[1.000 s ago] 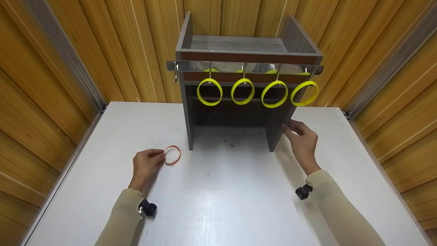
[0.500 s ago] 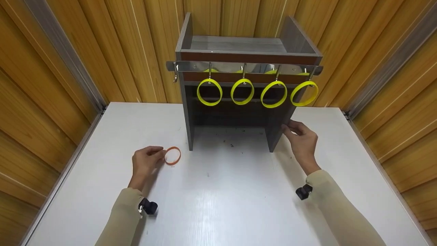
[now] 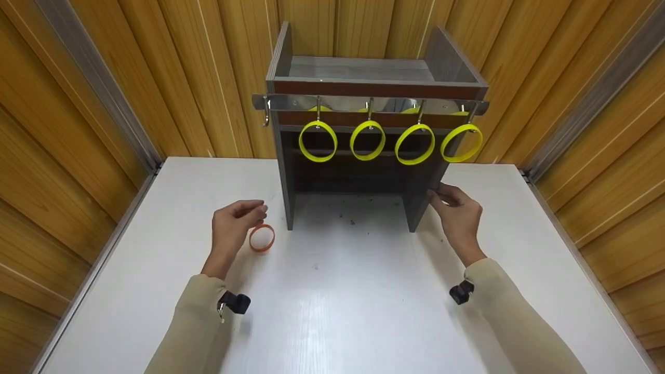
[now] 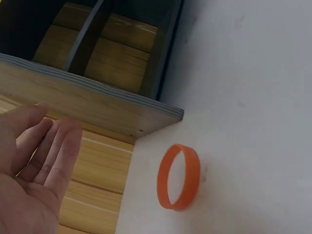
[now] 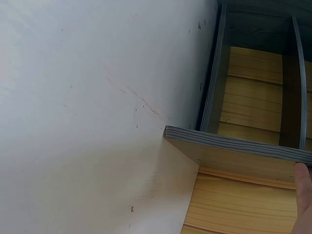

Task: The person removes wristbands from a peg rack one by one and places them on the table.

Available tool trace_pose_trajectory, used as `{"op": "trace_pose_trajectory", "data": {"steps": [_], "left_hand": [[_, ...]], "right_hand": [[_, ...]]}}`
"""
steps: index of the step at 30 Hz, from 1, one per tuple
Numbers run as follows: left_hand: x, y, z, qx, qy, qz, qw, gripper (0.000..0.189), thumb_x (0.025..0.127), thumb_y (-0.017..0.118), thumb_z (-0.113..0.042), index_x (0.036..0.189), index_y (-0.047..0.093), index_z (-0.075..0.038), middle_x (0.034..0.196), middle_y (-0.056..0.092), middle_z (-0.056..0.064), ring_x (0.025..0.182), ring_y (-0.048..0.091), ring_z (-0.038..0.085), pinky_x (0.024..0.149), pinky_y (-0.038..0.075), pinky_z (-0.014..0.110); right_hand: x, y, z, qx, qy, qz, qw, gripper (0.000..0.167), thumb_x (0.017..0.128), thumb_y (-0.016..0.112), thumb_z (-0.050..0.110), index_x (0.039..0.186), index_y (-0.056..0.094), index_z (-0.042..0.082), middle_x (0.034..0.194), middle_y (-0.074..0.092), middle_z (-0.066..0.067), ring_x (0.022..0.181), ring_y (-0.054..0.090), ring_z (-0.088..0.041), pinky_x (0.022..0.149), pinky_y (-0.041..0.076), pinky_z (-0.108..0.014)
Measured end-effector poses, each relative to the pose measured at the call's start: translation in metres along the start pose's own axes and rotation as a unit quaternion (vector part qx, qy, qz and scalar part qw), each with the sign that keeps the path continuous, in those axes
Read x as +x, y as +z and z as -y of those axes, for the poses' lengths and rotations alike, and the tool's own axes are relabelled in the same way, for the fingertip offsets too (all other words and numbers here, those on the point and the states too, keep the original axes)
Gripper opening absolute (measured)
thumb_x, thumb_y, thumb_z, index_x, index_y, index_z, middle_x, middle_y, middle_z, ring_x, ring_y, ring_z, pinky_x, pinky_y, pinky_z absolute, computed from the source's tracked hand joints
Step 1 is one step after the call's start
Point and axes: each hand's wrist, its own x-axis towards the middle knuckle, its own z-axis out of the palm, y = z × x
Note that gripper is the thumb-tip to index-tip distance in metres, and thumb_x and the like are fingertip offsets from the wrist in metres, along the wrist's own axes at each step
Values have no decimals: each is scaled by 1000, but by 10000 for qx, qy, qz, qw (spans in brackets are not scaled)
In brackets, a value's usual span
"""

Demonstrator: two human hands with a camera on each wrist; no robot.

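Observation:
An orange ring (image 4: 192, 178) stands on its edge on the white table, left of the grey wooden rack (image 3: 287, 182). My left hand (image 3: 231, 226) is raised just behind the ring in the head view, its fingers loosely bent and holding nothing. In the left wrist view, a gap separates those fingers from the ring. At the rack's right side panel, my right hand (image 3: 460, 215) rests its fingertips against the outer face near the front edge. One straight finger (image 5: 303, 185) shows there in the right wrist view; the others are out of that frame.
Several yellow rings (image 3: 318, 160) hang from hooks on a metal rail (image 3: 345, 103) across the rack's front. A bare hook (image 3: 267, 114) is at the rail's left end. Wooden plank walls (image 3: 93, 83) enclose the table (image 3: 322, 311) at the back and sides.
My left hand has let go of the orange ring and moved up and slightly right. The ring stays where it was. My right hand stays at the side panel.

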Motion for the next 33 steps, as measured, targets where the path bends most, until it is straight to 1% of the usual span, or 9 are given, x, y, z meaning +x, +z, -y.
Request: {"op": "trace_pose_trajectory", "data": {"steps": [4,7,11,15,17,21,23,25,33], "left_hand": [[0,7,-17,-133,243,87,9996,22,98,78,-9,116,78,4,103,79,16,88,78,22,82,65,30],[0,12,-31,-236,411,102,9988,21,98,79,-9,116,78,2,104,78,16,87,78,20,83,65,31],[2,19,-48,-372,706,106,9968,21,97,79,-10,115,79,1,103,79,13,89,78,25,83,65,32],[4,27,-65,-603,1036,113,9927,20,97,79,-9,114,79,1,102,79,12,92,78,32,84,66,34],[4,31,-72,-737,1174,110,9903,20,97,79,-7,115,79,2,103,79,12,93,78,32,84,66,35],[6,38,-83,-906,1403,110,9859,21,95,81,-5,115,78,3,105,78,13,92,78,25,85,66,35],[7,41,-89,-973,1467,128,9843,22,94,81,-4,115,78,4,106,78,14,93,78,22,85,65,34],[8,44,-93,-1038,1489,148,9833,23,94,82,-4,115,78,5,107,78,14,93,78,21,85,65,33],[13,54,-107,-1262,1429,273,9813,26,95,81,-5,119,77,4,112,78,14,97,78,22,88,65,34]], "right_hand": [[0,1,1,-40,106,31,9999,23,96,81,11,117,78,0,110,79,-12,95,73,-3,85,60,-17],[1,2,2,-51,103,52,9999,23,96,81,11,117,78,0,110,79,-12,95,73,-3,85,60,-17],[2,2,2,-81,71,45,9999,23,96,81,12,116,78,0,110,79,-11,95,74,-4,85,61,-17],[0,1,3,-84,173,30,9998,24,96,81,13,117,78,0,110,79,-11,94,73,-4,85,60,-16],[-1,1,3,-49,171,6,9998,24,96,81,13,116,78,0,109,79,-12,93,73,-2,85,60,-16],[-1,2,0,68,-43,-52,10000,21,95,82,9,113,78,-2,108,79,-14,91,74,-1,83,60,-16],[0,2,-1,89,-144,-64,9998,20,95,82,8,112,78,-2,107,79,-14,91,74,-1,83,60,-16],[0,2,-1,70,-154,-69,9998,20,95,81,8,112,78,-2,107,79,-14,91,74,0,83,60,-15],[0,3,-1,-75,-67,-89,9999,21,96,80,8,114,78,-1,110,79,-12,92,73,1,83,60,-15]]}}
